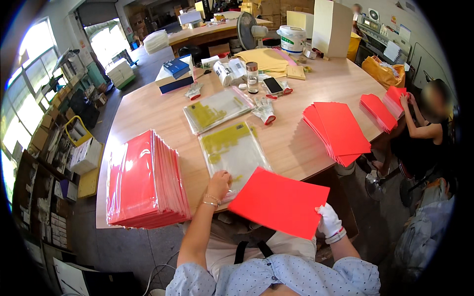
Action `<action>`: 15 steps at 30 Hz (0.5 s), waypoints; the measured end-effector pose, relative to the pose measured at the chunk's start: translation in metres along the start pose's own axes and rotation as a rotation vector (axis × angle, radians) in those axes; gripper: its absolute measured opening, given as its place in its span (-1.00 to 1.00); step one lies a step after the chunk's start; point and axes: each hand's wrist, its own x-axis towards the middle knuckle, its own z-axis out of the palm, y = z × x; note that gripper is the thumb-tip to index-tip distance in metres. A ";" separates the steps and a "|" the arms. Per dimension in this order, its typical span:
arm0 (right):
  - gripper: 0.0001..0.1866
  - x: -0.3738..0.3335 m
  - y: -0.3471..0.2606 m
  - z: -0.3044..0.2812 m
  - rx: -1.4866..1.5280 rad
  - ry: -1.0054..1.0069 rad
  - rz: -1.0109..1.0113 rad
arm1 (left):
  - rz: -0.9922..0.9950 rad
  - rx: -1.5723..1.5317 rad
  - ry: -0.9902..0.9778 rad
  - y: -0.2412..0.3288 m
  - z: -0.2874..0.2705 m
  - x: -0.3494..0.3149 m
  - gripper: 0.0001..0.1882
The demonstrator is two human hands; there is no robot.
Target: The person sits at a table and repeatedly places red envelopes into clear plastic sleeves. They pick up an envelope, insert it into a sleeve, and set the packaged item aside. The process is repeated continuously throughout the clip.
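My right hand (pixel 331 225), in a white glove, grips the right edge of a red card sheet (pixel 279 201), held tilted over the table's front edge. My bare left hand (pixel 220 183), with bracelets at its wrist, has its fingers curled at the near left edge of a clear plastic bag (pixel 237 160). That bag tops a stack with yellow-green print. Behind it lies another stack of clear bags (pixel 219 109). To the left of my left arm stands a tall pile of red sheets in shiny clear bags (pixel 132 178). Loose red sheets (pixel 340 130) are fanned at the right.
Gloves (pixel 264 110), a phone (pixel 273 86), a glass jar (pixel 252 78) and blue boxes (pixel 177 68) lie farther back on the wooden table (pixel 291 103). A fan (pixel 247 30) and white bucket (pixel 291 39) stand behind. At the right, a seated person (pixel 419 130) handles red sheets.
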 end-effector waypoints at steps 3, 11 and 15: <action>-0.67 -0.005 0.023 -0.010 0.176 0.098 0.047 | -0.328 0.046 0.016 0.031 -0.021 0.002 -0.77; -0.81 -0.006 0.030 0.007 0.134 0.181 0.057 | -0.822 -1.112 -0.236 0.026 -0.038 0.015 -0.72; -0.81 -0.013 0.012 0.035 -0.020 0.272 -0.002 | -0.764 -1.039 -0.098 0.043 -0.036 0.006 -0.63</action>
